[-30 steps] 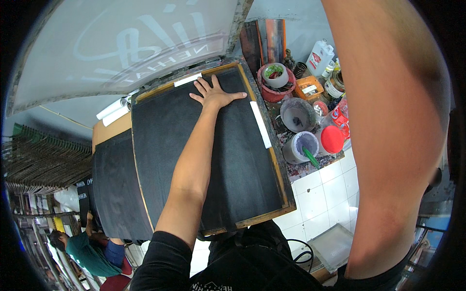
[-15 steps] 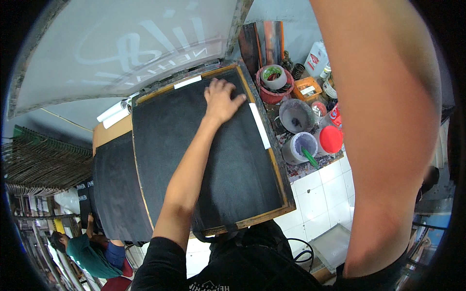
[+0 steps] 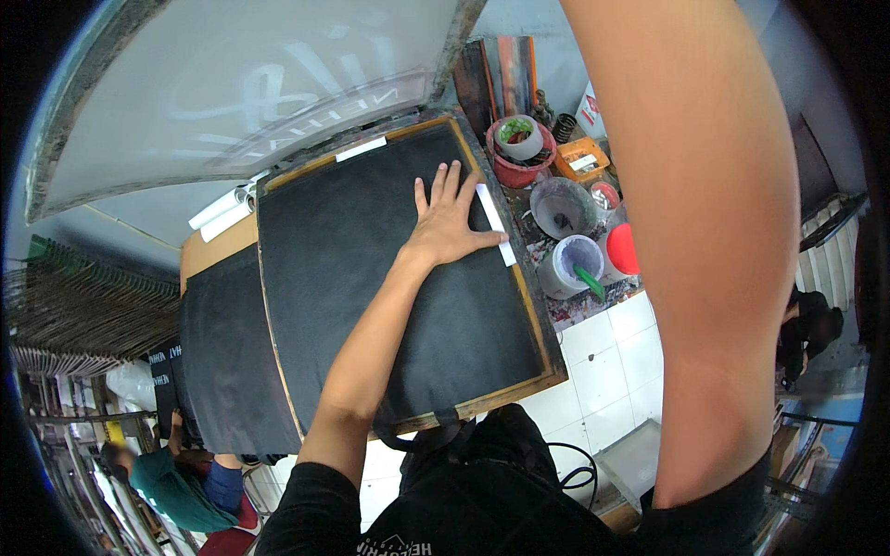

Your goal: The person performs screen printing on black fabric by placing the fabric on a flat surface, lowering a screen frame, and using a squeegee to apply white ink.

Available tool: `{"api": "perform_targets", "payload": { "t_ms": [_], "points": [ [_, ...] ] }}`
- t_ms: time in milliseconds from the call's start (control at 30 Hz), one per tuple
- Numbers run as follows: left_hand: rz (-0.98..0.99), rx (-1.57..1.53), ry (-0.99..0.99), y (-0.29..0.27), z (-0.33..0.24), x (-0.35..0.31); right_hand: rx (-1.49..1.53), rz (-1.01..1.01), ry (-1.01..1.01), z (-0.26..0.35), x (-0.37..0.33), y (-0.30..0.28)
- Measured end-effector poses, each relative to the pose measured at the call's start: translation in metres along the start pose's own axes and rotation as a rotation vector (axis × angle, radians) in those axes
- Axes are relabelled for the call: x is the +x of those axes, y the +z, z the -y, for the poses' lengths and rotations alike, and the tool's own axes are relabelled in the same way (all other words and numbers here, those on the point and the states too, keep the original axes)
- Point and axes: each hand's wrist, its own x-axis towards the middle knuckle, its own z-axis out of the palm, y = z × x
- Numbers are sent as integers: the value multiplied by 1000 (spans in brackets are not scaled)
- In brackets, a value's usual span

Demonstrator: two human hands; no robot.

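Black cloth (image 3: 334, 250) lies flat on a wood-edged board (image 3: 532, 326), and a black strap (image 3: 417, 438) hangs over the board's near edge. My left hand (image 3: 445, 225) rests on this cloth near its right side, fingers spread, palm down. Its thumb reaches a white strip (image 3: 494, 224) on the board's right border. A second white strip (image 3: 362, 149) sits along the far border. My right arm (image 3: 705, 241) is raised across the right of the view; its hand is out of the picture. Above the board's far side stands a tilted printing screen (image 3: 213, 65) with pale lettering.
Another black cloth (image 3: 232, 357) lies left of the board. To the right are a grey bowl (image 3: 549, 206), a tub (image 3: 556, 275) with a green-handled tool, a red basket (image 3: 514, 173) and an orange tray (image 3: 593, 153). A person in green (image 3: 181, 486) sits at lower left.
My left hand has slid over the cloth toward me and to the right, and its fingers have spread wider. My raised right arm has shifted left.
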Motion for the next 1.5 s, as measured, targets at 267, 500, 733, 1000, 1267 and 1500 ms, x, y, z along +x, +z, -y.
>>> {"api": "perform_targets", "payload": {
  "t_ms": [267,500,733,1000,1267,1500],
  "points": [
    [-597,-993,82,-154,-9,-156,179,136,127,48,-71,-29],
    [-543,-1352,-125,-143,-2,-353,578,-6,382,167,-235,-38],
    [-422,-1983,-900,-39,-22,-410,637,261,567,136,-202,87],
    [-445,-2291,-1197,-41,-20,-403,413,341,390,71,-149,315],
    [-368,-1139,-566,-122,29,-288,462,706,309,68,-151,308],
    [-425,-1019,-517,-138,58,-195,404,337,180,83,-248,315]
  ]
}}
